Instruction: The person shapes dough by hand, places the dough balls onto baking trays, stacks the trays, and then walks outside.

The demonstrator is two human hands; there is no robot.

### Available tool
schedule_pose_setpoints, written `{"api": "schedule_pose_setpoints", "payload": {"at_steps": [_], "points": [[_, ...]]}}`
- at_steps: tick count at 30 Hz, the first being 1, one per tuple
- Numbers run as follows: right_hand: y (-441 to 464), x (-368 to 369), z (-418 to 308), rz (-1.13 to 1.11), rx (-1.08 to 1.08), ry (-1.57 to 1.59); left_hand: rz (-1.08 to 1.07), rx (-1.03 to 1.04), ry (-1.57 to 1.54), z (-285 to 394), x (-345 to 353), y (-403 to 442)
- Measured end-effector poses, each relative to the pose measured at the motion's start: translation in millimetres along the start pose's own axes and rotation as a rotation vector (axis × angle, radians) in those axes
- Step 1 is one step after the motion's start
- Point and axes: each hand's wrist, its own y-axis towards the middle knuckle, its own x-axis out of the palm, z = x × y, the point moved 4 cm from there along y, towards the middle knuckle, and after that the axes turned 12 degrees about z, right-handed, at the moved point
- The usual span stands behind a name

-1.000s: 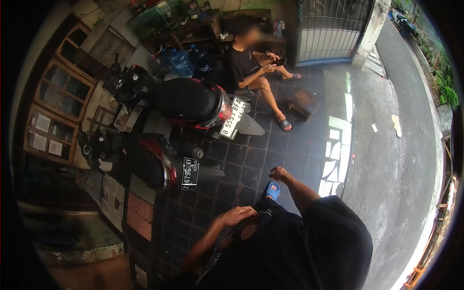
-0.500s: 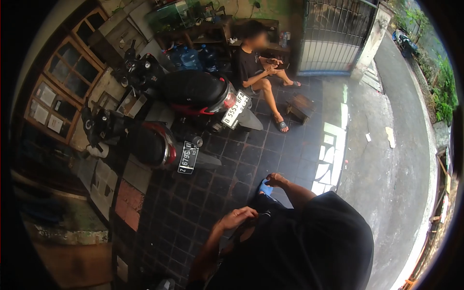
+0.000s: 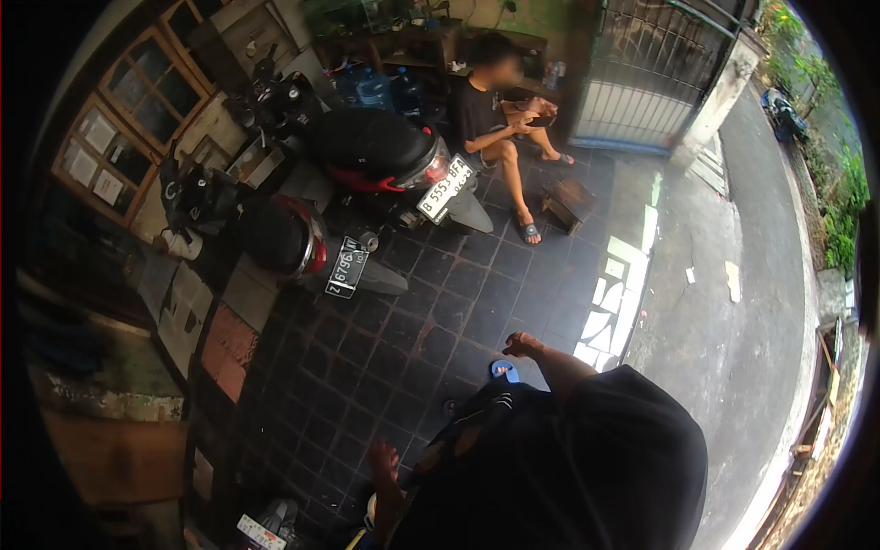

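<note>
My left hand (image 3: 385,461) hangs low at my left side, fingers apart, with nothing seen in it. Out in front of my dark shirt (image 3: 632,449), my right hand (image 3: 522,345) is held up with its fingers curled in. I see no object in that hand. Just below it in the view, a blue sandal (image 3: 503,370) is on my foot on the dark tiled floor (image 3: 440,312). The lower end of the left forearm merges into shadow beside my body.
Two parked motorbikes, a larger one (image 3: 371,151) and a smaller one (image 3: 280,236), stand to the left. Another person (image 3: 486,105) sits ahead near a small wooden stool (image 3: 568,202). A metal gate (image 3: 637,78) opens onto the lane. Another number plate (image 3: 261,532) shows at lower left.
My left hand has dropped back and away from the front of my body, its fingers spreading. My right hand stays in front. The view has shifted slightly, and the sandal shows more.
</note>
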Motion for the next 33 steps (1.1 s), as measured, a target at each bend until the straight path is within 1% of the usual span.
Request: {"api": "schedule_pose_setpoints", "payload": {"at_steps": [2,3,5,6,7,8,9,11,13,15,18,20,21,23,24,25,27,28,29,30,31,32,33], "points": [[5.0,-14.4,-11.9,-0.010,-0.001,-0.002,-0.041,0.126,0.276,-29.5,1.2,-22.3],[9.6,-19.6,-16.6,-0.012,0.010,-0.001,-0.046,0.099,0.293,-37.1,-1.1,-40.3],[27.3,-6.3,-13.6,-0.007,-0.004,0.030,-0.009,-0.052,0.182,-48.8,-2.4,-61.7],[37.9,-7.6,-14.5,0.019,-0.019,0.053,0.028,-0.136,0.088,-51.1,-1.6,-69.8],[43.2,-0.1,-15.8,-0.008,-0.024,0.052,0.077,-0.218,-0.014,-54.8,-4.9,-76.6],[50.6,3.5,-20.6,-0.062,-0.040,-0.043,0.136,-0.287,-0.123,-62.2,-8.4,-79.7],[56.2,7.0,-28.5,-0.107,-0.060,-0.140,0.195,-0.330,-0.213,-66.4,-12.8,-79.8],[63.8,35.5,-43.1,-0.087,-0.057,-0.150,0.288,-0.362,-0.343,-60.8,-25.3,-79.3],[62.9,55.5,-84.5,-0.020,-0.347,-0.293,0.359,-0.371,-0.433,-61.2,-39.5,-68.1],[73.7,83.3,-144.3,-0.202,-0.372,-0.174,0.393,-0.388,-0.496,-69.1,-55.9,-45.6],[92.0,115.2,-212.9,-0.228,-0.367,-0.236,0.397,-0.438,-0.518,-69.5,-90.8,-7.2],[103.7,141.4,-256.5,-0.362,-0.413,-0.271,0.403,-0.501,-0.513,-93.4,-127.2,11.2],[98.7,154.3,-281.5,-0.365,-0.396,-0.267,0.363,-0.509,-0.508,-102.9,-150.5,26.0],[102.3,153.6,-333.1,-0.206,-0.206,-0.251,0.270,-0.499,-0.516,-105.9,-188.2,72.6],[104.6,161.4,-362.2,-0.190,-0.252,-0.288,0.213,-0.473,-0.475,-100.4,-213.9,90.7],[107.1,168.7,-391.0,-0.176,-0.250,-0.282,0.205,-0.460,-0.473,-92.4,-239.7,111.4],[106.9,183.8,-446.4,-0.143,-0.296,-0.242,0.219,-0.506,-0.502,-78.8,-291.3,143.8],[105.1,187.8,-472.2,-0.137,-0.286,-0.235,0.225,-0.533,-0.513,-73.6,-315.4,158.5],[104.6,190.9,-500.2,-0.124,-0.324,-0.164,0.218,-0.527,-0.500,-64.7,-338.7,178.3],[103.3,191.6,-525.6,-0.107,-0.362,-0.092,0.244,-0.475,-0.485,-45.4,-361.2,202.5],[101.1,192.9,-544.7,-0.096,-0.352,-0.084,0.269,-0.423,-0.475,-28.1,-380.7,228.7],[99.7,194.3,-565.2,-0.058,-0.362,-0.066,0.261,-0.415,-0.465,-12.0,-397.9,254.3],[103.3,195.5,-585.2,-0.019,-0.374,-0.050,0.257,-0.341,-0.433,4.7,-414.9,284.9]]}}
